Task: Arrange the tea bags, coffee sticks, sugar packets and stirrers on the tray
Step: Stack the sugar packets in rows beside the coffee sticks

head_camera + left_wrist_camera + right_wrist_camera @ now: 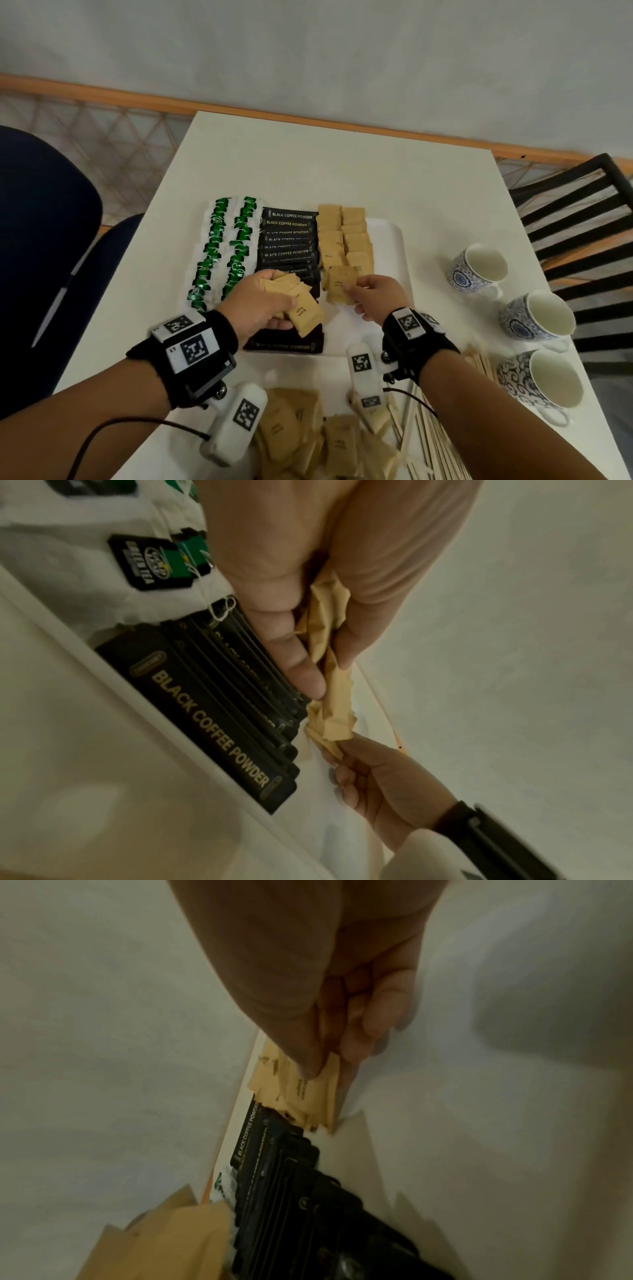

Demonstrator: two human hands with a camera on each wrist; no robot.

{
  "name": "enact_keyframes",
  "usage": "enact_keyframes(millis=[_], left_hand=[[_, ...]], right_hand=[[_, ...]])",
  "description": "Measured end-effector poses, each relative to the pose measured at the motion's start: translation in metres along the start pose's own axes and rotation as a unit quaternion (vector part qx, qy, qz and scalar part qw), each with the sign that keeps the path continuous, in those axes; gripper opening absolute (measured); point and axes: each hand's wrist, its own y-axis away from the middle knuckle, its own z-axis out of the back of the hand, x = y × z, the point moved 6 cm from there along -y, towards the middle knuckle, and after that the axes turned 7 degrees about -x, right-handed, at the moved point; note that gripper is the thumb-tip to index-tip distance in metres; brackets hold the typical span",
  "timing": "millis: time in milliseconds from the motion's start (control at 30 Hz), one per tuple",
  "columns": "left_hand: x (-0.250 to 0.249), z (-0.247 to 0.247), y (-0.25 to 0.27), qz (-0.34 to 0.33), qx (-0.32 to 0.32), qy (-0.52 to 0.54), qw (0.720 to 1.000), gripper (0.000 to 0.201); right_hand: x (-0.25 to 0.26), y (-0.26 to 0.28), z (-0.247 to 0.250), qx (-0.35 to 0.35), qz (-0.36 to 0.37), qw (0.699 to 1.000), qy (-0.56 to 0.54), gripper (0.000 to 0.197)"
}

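Observation:
A white tray (394, 240) carries two rows of green tea bags (222, 250), a column of black coffee sticks (289, 240) and two rows of brown sugar packets (346, 236). My left hand (263, 305) grips a fanned bunch of sugar packets (303, 311) over the coffee sticks; the left wrist view shows the bunch (329, 653) between thumb and fingers. My right hand (373, 294) pinches one sugar packet (340, 284) at the near end of the sugar rows, and the packet (308, 1093) shows under its thumb. Loose sugar packets (308, 435) and wooden stirrers (431, 442) lie near me.
Three blue-patterned white cups (479, 267) (537, 318) (541, 380) stand along the table's right side. More stirrers (479, 363) lie beside them. A dark blue chair (44, 246) is at the left, a black slatted chair (582, 219) at the right.

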Motion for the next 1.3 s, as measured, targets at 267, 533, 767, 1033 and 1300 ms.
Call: enact_keyframes(millis=[267, 533, 767, 1033, 1300], left_hand=[[0.001, 0.004, -0.014, 0.012, -0.007, 0.028, 0.999, 0.028], [-0.004, -0.007, -0.018, 0.006, 0.005, 0.037, 0.999, 0.028], [-0.004, -0.014, -0.02, 0.002, 0.011, 0.02, 1.0, 0.026], [0.002, -0.012, -0.019, 0.01, 0.014, 0.019, 1.0, 0.026], [0.001, -0.005, -0.019, 0.009, 0.009, 0.026, 1.0, 0.026]], right_hand=[[0.008, -0.02, -0.008, -0.01, 0.038, 0.991, 0.131, 0.03], [0.008, -0.019, -0.009, -0.012, 0.044, 0.985, 0.166, 0.033], [0.003, -0.014, -0.002, -0.031, 0.044, 0.992, 0.115, 0.03], [0.004, -0.015, -0.006, -0.036, 0.052, 0.991, 0.118, 0.02], [0.02, 0.007, 0.004, 0.004, 0.089, 0.996, 0.023, 0.016]])
